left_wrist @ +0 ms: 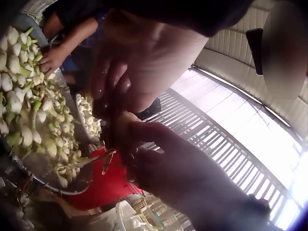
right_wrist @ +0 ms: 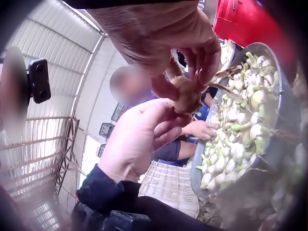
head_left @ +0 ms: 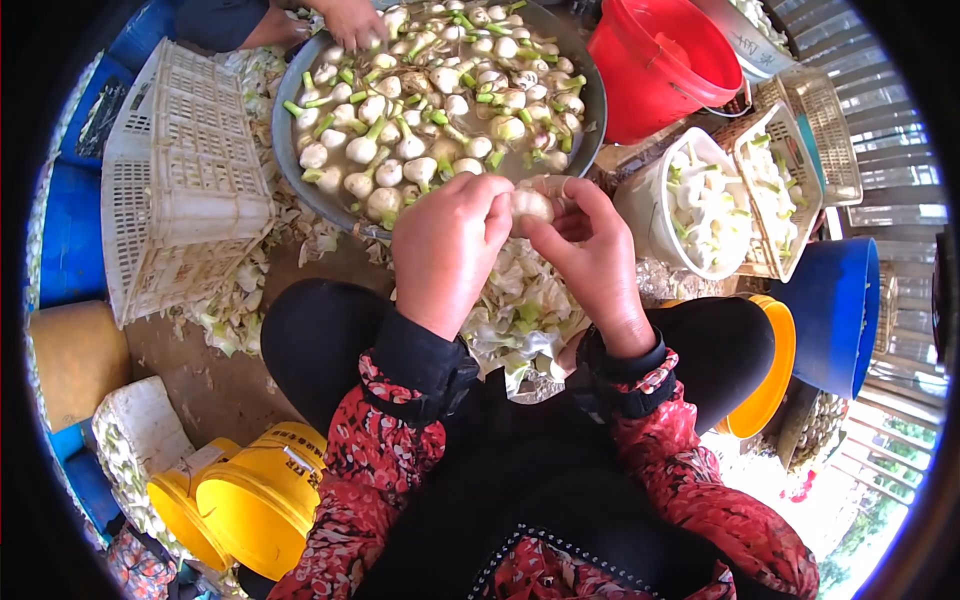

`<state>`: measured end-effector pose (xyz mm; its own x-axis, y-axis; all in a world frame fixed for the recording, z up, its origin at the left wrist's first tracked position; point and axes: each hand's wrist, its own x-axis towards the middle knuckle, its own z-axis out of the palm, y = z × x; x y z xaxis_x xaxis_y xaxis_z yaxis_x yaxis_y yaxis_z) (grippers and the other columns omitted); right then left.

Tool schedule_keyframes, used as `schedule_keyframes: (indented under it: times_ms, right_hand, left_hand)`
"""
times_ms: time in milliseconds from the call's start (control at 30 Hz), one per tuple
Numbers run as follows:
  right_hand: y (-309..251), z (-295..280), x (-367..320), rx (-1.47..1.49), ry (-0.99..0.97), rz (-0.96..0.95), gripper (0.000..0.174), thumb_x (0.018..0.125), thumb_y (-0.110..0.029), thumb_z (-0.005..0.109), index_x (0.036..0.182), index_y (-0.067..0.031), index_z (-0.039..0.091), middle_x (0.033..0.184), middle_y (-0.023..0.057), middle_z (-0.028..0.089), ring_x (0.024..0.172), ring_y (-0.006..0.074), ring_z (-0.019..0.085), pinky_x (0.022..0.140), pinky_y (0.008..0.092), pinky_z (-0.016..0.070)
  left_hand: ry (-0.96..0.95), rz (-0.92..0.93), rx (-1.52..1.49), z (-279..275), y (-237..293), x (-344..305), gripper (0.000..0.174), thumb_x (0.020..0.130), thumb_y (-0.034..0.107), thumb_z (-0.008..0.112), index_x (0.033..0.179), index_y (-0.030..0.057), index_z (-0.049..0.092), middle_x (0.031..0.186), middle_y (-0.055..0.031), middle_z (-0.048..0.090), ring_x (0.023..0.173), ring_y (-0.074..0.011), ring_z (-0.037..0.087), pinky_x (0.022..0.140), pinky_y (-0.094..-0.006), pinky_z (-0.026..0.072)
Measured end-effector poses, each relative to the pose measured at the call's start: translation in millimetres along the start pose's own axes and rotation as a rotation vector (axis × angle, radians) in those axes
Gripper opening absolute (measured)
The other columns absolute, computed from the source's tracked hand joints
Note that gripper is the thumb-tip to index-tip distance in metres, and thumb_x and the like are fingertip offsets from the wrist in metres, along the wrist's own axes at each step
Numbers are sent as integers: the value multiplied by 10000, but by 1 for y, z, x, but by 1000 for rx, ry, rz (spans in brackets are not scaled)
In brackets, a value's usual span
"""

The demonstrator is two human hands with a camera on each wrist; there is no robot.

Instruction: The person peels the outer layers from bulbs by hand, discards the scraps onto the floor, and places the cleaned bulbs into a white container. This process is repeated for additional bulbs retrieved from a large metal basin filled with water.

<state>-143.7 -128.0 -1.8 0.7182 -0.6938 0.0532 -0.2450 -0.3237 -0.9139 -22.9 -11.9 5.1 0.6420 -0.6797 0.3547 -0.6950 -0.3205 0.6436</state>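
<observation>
Both hands meet just past the near rim of a round metal tub (head_left: 597, 110), holding one pale garlic bulb (head_left: 532, 205) between them. The left hand (head_left: 450, 245) pinches it from the left, thumb and fingers curled. From the other side, the right hand (head_left: 592, 245) grips it with thumb and bent fingers. In the right wrist view the garlic bulb (right_wrist: 186, 95) looks brownish, with dry strips of skin hanging beside it. Wet fingers partly hide it in the left wrist view. Many garlic bulbs (head_left: 455, 105) with short green stems lie in water in the tub.
Another person's hand (head_left: 355, 22) reaches into the tub's far left. To the right stand a red bucket (head_left: 630, 100), a white bucket of peeled garlic (head_left: 640, 215) and a blue bucket (head_left: 825, 310). A white crate (head_left: 205, 190) stands left; peelings (head_left: 520, 310) lie below the hands.
</observation>
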Motion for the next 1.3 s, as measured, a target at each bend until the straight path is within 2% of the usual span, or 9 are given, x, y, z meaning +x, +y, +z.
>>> schedule_keyframes:
  times_ms: [100, 333, 367, 467, 533, 700, 900, 1133, 1300]
  right_hand:
    - [3, -5, 3, 470, -102, 154, 460, 896, -128, 789, 1279, 17, 580, 1097, 78, 655, 880, 100, 660, 809, 278, 560]
    - [-2, -15, 8, 659, -89, 137, 531, 931, -104, 734, 1386, 17, 488, 1207, 95, 638, 1111, 149, 610, 960, 297, 507]
    - [-5, -19, 6, 685, -62, 161, 531, 926, -99, 724, 1380, 24, 477, 1240, 100, 626, 1145, 155, 599, 985, 309, 498]
    - [-7, -25, 4, 684, -94, 148, 537, 914, -109, 738, 1360, 35, 477, 1270, 108, 614, 1184, 166, 586, 999, 319, 493]
    - [-11, -23, 5, 607, -91, 138, 528, 900, -98, 747, 1330, 51, 479, 1226, 111, 628, 1139, 149, 604, 976, 308, 508]
    - [-10, -25, 4, 460, -176, 143, 510, 900, -94, 755, 1299, 77, 486, 1109, 91, 657, 1006, 109, 629, 887, 276, 540]
    - [-13, -34, 2, 460, -258, 228, 535, 912, -77, 729, 1364, 79, 488, 1191, 113, 663, 1082, 131, 634, 935, 299, 535]
    - [-10, -33, 2, 487, -288, 219, 543, 911, -51, 713, 1387, 74, 483, 1240, 119, 655, 1135, 150, 625, 986, 311, 514]
    - [-11, -35, -3, 500, -324, 257, 543, 905, -4, 677, 1405, 54, 475, 1354, 107, 581, 1191, 155, 586, 1004, 309, 489]
  left_hand:
    - [108, -79, -251, 5, -2, 0, 100, 894, 68, 684, 993, 61, 679, 858, -97, 709, 720, -265, 703, 660, -357, 555]
    - [-23, -261, -867, 8, -2, 1, 127, 1018, -6, 567, 1128, 6, 630, 1022, -53, 704, 884, -111, 662, 776, -253, 558]
    - [94, -294, -679, 10, -18, 1, 189, 915, 6, 670, 1093, 61, 639, 1022, -86, 722, 865, -167, 709, 727, -287, 553]
    - [275, 107, -88, -12, 6, 13, 362, 856, 103, 755, 1210, 118, 680, 1288, -85, 633, 1211, -268, 594, 1008, -430, 484]
    - [111, 271, -96, -8, 6, 15, 383, 845, 170, 771, 1221, 144, 707, 1259, -64, 643, 1276, -317, 544, 1089, -481, 409]
    - [-12, 278, -3, -1, 6, 7, 241, 860, 98, 737, 1101, 113, 742, 1123, -54, 710, 1147, -273, 635, 1062, -472, 444]
    - [-21, 153, -230, -1, 12, 2, 196, 879, 55, 719, 1072, 90, 731, 990, -75, 712, 877, -285, 681, 758, -366, 529]
    - [-15, 280, -188, -2, 10, 5, 180, 888, 66, 718, 1068, 82, 720, 957, -67, 708, 839, -275, 681, 732, -359, 532]
    - [50, 92, -240, 5, 9, 3, 88, 934, 18, 662, 1009, 50, 695, 940, -81, 710, 835, -223, 695, 760, -317, 535]
